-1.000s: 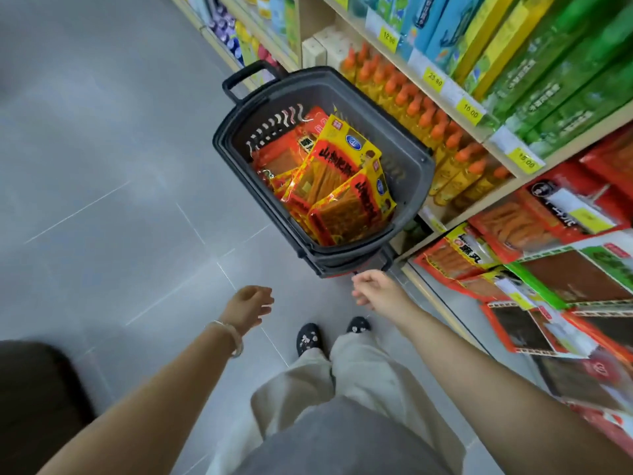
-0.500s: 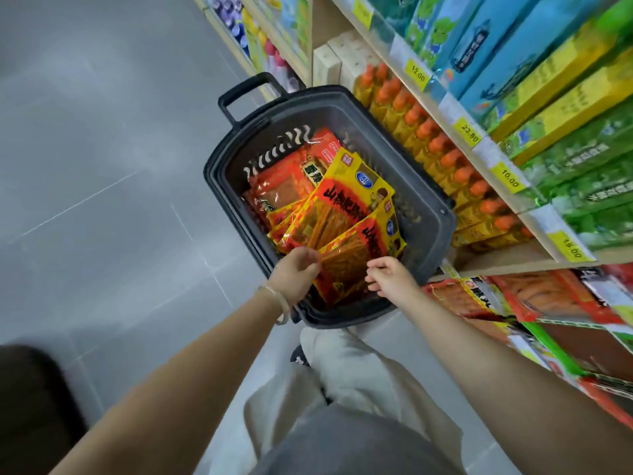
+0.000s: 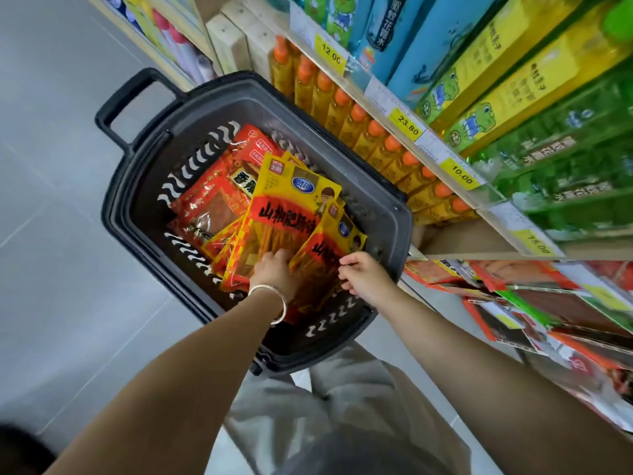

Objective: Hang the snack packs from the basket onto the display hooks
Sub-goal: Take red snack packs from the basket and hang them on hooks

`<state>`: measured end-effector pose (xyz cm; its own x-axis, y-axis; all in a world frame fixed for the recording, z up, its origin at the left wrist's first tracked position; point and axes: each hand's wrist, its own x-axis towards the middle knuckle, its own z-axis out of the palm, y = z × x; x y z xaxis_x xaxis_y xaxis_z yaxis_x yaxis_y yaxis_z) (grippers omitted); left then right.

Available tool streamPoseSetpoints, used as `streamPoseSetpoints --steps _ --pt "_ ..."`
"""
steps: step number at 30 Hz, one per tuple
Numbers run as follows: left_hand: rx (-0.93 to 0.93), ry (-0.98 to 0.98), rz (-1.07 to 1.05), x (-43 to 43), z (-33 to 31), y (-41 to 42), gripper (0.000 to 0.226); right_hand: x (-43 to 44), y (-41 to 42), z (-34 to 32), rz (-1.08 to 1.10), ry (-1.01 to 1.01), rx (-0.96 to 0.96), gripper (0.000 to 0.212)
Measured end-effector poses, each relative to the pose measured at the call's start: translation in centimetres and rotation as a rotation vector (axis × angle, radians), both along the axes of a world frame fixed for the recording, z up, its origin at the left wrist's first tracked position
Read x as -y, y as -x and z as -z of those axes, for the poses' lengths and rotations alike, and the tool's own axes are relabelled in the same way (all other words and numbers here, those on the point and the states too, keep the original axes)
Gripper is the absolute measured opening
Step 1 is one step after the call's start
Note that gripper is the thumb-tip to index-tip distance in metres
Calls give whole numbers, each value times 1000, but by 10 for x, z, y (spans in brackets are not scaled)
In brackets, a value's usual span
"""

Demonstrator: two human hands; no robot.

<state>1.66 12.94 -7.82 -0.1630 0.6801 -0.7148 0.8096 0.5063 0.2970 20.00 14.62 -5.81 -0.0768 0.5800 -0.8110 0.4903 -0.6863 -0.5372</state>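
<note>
A dark grey basket (image 3: pixel 120 214) stands on the floor against the shelving. It holds several yellow-and-red snack packs (image 3: pixel 291 207) leaning over red snack packs (image 3: pixel 212 204). My left hand (image 3: pixel 274 269), with a bangle on its wrist, reaches into the basket, and its fingers are dug in around the lower end of the front yellow pack. My right hand (image 3: pixel 363 275) is beside it, with curled fingers on the right edge of a second yellow pack (image 3: pixel 329 248). Hanging snack packs (image 3: pixel 548 303) fill the display at the lower right; the hooks themselves are hidden.
Orange-capped bottles (image 3: pixel 376 138) line the shelf just behind the basket. Boxed goods (image 3: pixel 496 70) sit above yellow price tags (image 3: pixel 404 123). Grey tiled floor (image 3: pixel 61 234) lies open to the left. My legs in light trousers (image 3: pixel 342 406) are below the basket.
Both hands went from hovering short of the basket into it. The left hand has pushed deeper among the yellow packs. The view has moved closer to the basket.
</note>
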Motion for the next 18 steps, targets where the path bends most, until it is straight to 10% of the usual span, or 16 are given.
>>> streamPoseSetpoints --steps 6,18 --pt "119 -115 -94 8 2 -6 9 2 2 4 104 -1 21 13" --pt "218 -375 -706 6 -48 122 20 4 65 22 267 52 146 40"
